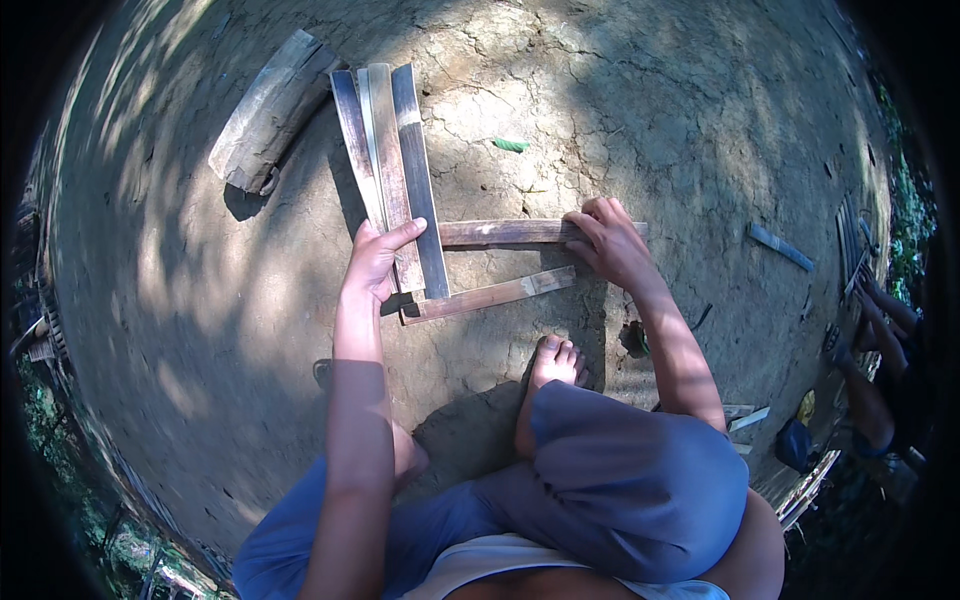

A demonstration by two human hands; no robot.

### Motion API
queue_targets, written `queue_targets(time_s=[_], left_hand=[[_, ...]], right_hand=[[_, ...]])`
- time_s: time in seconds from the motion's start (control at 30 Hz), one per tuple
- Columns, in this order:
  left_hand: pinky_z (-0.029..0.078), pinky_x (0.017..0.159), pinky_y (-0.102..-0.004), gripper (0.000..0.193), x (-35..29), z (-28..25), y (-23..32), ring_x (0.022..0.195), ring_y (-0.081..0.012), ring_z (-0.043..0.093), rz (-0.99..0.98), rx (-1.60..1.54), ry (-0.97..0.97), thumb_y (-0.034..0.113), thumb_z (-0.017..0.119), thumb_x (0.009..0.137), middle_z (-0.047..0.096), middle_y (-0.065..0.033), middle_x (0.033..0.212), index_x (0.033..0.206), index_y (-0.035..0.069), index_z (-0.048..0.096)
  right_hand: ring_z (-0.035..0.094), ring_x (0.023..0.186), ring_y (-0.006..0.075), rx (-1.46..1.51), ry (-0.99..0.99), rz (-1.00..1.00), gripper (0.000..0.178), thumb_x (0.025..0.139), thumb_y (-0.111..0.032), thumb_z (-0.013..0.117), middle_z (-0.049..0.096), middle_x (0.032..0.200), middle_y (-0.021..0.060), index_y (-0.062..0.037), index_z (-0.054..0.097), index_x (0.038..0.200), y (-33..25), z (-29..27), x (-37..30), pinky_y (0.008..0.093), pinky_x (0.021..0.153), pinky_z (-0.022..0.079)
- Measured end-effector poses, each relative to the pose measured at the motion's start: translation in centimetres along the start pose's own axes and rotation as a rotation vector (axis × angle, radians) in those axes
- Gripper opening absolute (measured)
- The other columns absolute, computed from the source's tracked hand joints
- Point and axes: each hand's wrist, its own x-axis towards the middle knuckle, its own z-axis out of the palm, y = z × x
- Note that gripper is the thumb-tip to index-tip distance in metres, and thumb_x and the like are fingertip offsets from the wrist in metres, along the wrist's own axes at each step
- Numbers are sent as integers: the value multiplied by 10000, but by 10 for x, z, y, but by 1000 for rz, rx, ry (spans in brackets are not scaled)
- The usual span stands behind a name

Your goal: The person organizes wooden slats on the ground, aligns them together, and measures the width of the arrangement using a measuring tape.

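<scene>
Several flat bamboo slats (391,160) are fanned out in my left hand (372,262), which is closed round their lower part with the thumb across the front. Their faces are dark brown to black, with pale edges. My right hand (612,243) has its fingers over the right end of another brown slat (505,232), which lies crosswise on or just above the ground. The left end of this slat meets the held bundle. Nearer to me, a further slat (500,294) rests aslant on the dirt, its left end by the bundle's lower tips.
A thick split log (268,115) lies at the upper left. On the cracked dirt are a green leaf (510,145) and a loose slat (780,247) to the right. My bare foot (556,362) is close by. Another person (880,360) sits at the far right edge beside sticks.
</scene>
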Motion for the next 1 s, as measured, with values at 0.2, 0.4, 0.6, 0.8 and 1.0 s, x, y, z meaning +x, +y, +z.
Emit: queue_targets(time_s=[0.2, 0.4, 0.6, 0.8, 1.0], left_hand=[[553, 966, -376, 529, -31, -18, 4, 1077, -234, 683, 72, 108, 119, 5, 792, 830, 690, -150, 1208, 1309, -37, 571], [584, 929, -390, 575, -48, -32, -16, 1066, -251, 692, 57, 58, 153, -33, 776, 831, 674, -163, 1231, 1348, -37, 524], [603, 846, -368, 511, -36, -19, -29, 981, -204, 697, 64, 34, 65, 18, 774, 854, 680, -103, 1141, 1315, -1, 554], [584, 899, -369, 533, -41, 3, -8, 1018, -205, 685, 74, 52, 14, 27, 782, 846, 681, -102, 1154, 1328, -1, 554], [558, 960, -377, 560, -58, -10, 4, 1072, -223, 677, 119, 39, 90, 15, 804, 829, 683, -131, 1214, 1332, -22, 562]], right_hand=[[594, 1084, 377, -140, 505, 595, 403, 916, -216, 737, 606, 1130, 185, -27, 617, 1251, 94, -33, -127, 461, 922, 490], [590, 1071, 374, -187, 610, 980, 453, 909, -267, 752, 606, 1152, 194, -25, 612, 1265, 121, -20, -260, 468, 921, 483], [547, 1188, 343, -336, 540, 465, 452, 902, -278, 740, 609, 1262, 133, -102, 631, 1304, 28, -29, -157, 464, 1005, 443], [549, 1171, 238, -63, -72, -391, 502, 880, -318, 698, 614, 1246, 18, -192, 619, 1359, -63, 40, -34, 390, 990, 442], [561, 1087, 214, -80, -22, -452, 457, 871, -292, 681, 617, 1137, 7, -187, 654, 1315, -52, 63, -1, 357, 905, 472]])
